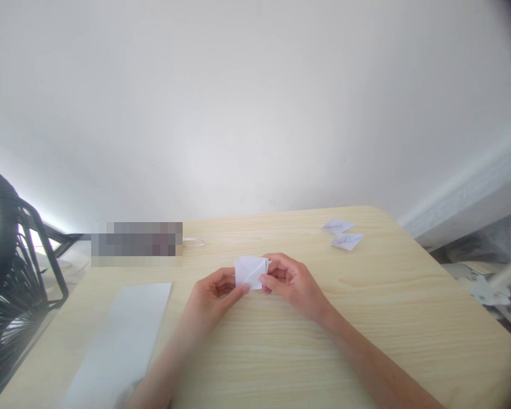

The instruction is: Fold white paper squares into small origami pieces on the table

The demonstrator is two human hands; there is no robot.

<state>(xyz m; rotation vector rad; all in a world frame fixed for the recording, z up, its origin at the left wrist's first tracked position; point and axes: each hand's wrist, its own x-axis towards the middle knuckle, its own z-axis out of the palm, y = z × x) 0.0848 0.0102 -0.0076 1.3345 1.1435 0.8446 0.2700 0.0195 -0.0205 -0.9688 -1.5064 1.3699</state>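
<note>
A small folded white paper [250,271], roughly square with creases and layered edges, is held up just above the table between both hands. My left hand [215,292] pinches its lower left part, thumb on the near face and fingers behind. On the other side my right hand [292,284] grips the right edge between thumb and fingers. The fingertips behind the paper are hidden. Two folded white paper pieces, a rear one [337,225] and a nearer one [347,241], lie at the back right of the table.
White sheets [123,335] lie on the left of the pale wooden table [392,295], partly under my left forearm. A blurred-out item [136,244] with a white loop [193,242] is at the back left. A dark woven chair [8,272] stands left; a white wall [255,125] rises behind.
</note>
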